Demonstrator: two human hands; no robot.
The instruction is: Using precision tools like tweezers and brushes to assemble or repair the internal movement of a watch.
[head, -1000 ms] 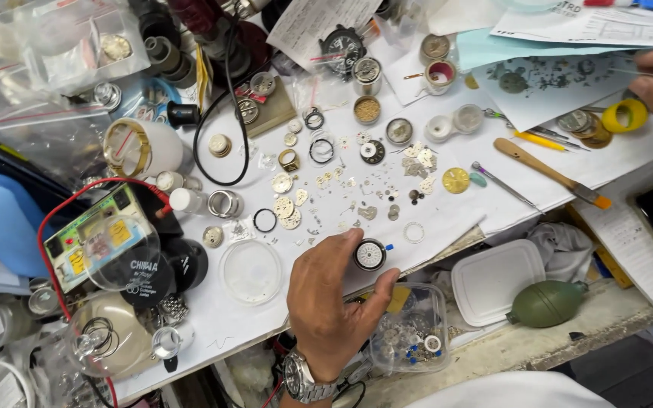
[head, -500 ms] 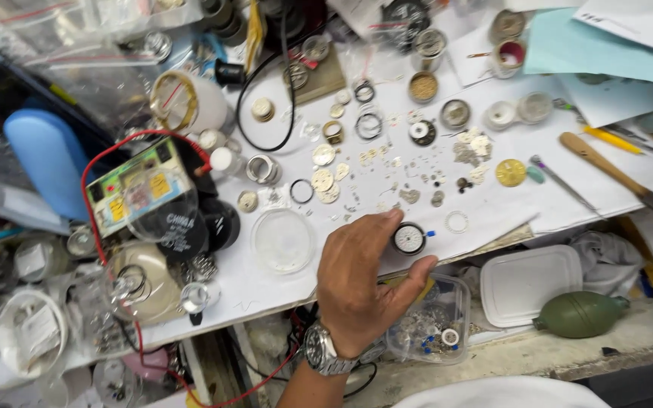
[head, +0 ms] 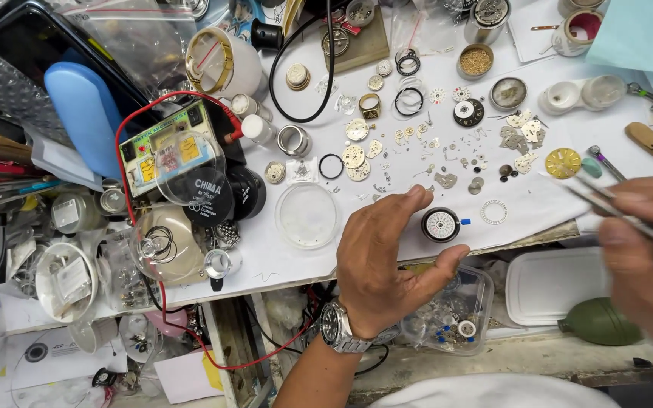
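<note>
— Where is the watch movement?
— The round watch movement (head: 441,224) lies on the white paper (head: 281,261) near the table's front edge, between the thumb and forefinger of the left hand (head: 387,261).
— Is that hand gripping it?
— No; the hand is spread open, fingertips just beside the movement, holding nothing.
— And the right hand?
— The right hand (head: 644,257), blurred at the right edge, pinches tweezers (head: 614,211) pointing toward the movement.
— Around it?
— A toothed ring (head: 493,212) just right, a clear dish (head: 307,215) left, small gears (head: 364,155) further back.
</note>
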